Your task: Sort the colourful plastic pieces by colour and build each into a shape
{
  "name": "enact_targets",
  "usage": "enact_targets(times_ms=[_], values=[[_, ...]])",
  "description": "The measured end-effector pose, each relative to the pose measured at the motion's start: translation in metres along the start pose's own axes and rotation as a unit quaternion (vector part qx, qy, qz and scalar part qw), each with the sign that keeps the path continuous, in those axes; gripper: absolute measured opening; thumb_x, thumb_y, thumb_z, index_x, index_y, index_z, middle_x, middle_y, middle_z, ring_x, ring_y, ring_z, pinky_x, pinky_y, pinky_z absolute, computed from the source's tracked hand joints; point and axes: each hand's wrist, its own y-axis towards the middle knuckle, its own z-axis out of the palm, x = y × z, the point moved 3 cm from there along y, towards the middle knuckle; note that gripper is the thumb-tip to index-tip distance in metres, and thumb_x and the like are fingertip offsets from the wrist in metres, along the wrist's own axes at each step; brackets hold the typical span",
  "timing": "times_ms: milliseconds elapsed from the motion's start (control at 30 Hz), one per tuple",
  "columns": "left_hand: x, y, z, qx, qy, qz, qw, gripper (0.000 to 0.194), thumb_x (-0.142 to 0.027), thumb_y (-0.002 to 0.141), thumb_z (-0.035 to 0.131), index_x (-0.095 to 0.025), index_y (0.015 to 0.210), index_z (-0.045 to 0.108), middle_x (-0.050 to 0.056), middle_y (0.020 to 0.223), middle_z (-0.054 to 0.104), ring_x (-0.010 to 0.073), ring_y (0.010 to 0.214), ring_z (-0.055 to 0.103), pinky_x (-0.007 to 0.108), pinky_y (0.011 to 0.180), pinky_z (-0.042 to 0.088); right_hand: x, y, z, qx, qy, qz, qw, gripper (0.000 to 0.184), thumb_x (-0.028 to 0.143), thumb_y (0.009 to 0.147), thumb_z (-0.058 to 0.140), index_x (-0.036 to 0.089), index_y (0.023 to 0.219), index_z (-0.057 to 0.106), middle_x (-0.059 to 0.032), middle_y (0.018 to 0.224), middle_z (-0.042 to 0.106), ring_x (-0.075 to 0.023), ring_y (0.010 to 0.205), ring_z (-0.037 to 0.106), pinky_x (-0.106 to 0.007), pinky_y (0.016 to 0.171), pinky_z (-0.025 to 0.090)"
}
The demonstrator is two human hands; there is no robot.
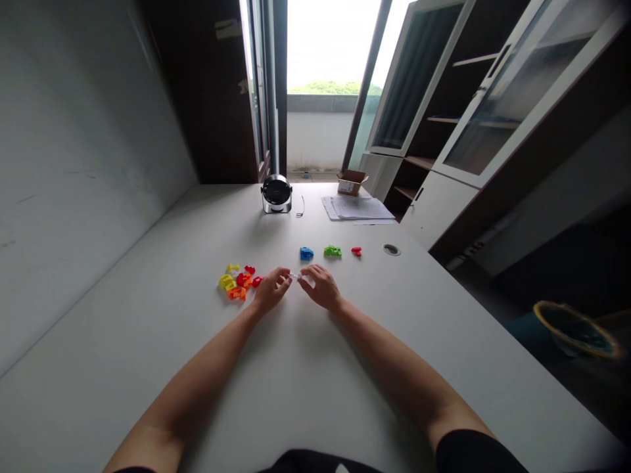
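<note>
Between my two hands is a small white plastic piece [294, 276], pinched at its ends; its exact kind is too small to make out. My left hand [272, 289] has its fingertips on the left end, and my right hand [320, 286] grips the right end. Just left of my left hand lies a loose pile of yellow pieces [227, 282], orange pieces [237, 293] and red pieces [257, 281]. Beyond my hands, a blue piece [306, 253], a green piece [332, 251] and a red piece [356, 251] sit in a row.
A small black round fan-like device [277, 193] stands at the back of the white table [296, 381]. Papers [359, 207] and an open cardboard box [351, 184] are at the back right. A round cable hole [391, 249] is set near the right edge. A wall borders the left.
</note>
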Motion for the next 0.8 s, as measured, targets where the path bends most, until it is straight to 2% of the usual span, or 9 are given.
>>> enact_targets(times_ms=[233,367,500,600,800], values=[[-0.0008,0.0002,-0.0008,0.023,-0.013,-0.003,1.0,0.02,-0.04,0.094,0.053,-0.023,0.095,0.064,0.0,0.085,0.07,0.0145,0.076,0.066,0.023,0.065,0.048,0.0005,-0.0001,-0.0004,0.014,-0.001,0.005,1.0,0.016,0.035,0.1,0.054,0.022,0.093,0.062,-0.0065,0.092,0.067,-0.0227,0.089,0.061,-0.037,0.084,0.048],[-0.0011,0.0014,-0.002,0.024,-0.044,-0.019,0.999,0.023,-0.04,0.094,0.049,-0.021,0.091,0.063,0.001,0.081,0.069,0.015,0.075,0.066,0.024,0.069,0.05,0.0019,-0.0009,-0.0026,0.002,0.013,0.008,1.0,0.015,0.031,0.1,0.052,0.023,0.109,0.062,-0.007,0.094,0.068,-0.0238,0.092,0.062,-0.039,0.086,0.049],[-0.0003,0.0026,-0.0028,0.016,-0.06,-0.026,0.998,0.025,-0.04,0.094,0.048,-0.02,0.088,0.062,0.0,0.077,0.067,0.0155,0.073,0.065,0.025,0.07,0.05,0.0042,-0.0015,-0.0023,-0.002,0.019,-0.005,1.0,0.03,0.029,0.095,0.058,0.024,0.125,0.056,-0.0074,0.099,0.069,-0.0253,0.095,0.062,-0.042,0.088,0.05],[0.0011,0.0025,-0.0024,0.014,-0.06,-0.027,0.998,0.026,-0.041,0.093,0.048,-0.02,0.087,0.062,0.0,0.074,0.066,0.0153,0.072,0.065,0.025,0.07,0.05,0.0044,-0.0013,-0.0005,0.007,0.01,-0.013,1.0,0.035,0.029,0.092,0.063,0.025,0.126,0.056,-0.0077,0.102,0.069,-0.0262,0.097,0.062,-0.043,0.089,0.05],[0.0017,0.0019,-0.002,0.013,-0.041,-0.023,0.999,0.03,-0.043,0.094,0.047,-0.02,0.081,0.061,-0.001,0.072,0.065,0.0148,0.069,0.063,0.025,0.067,0.048,0.004,-0.0006,0.0,0.009,-0.003,-0.023,1.0,0.033,0.027,0.092,0.064,0.024,0.124,0.057,-0.0076,0.103,0.069,-0.0256,0.097,0.062,-0.042,0.089,0.05]])
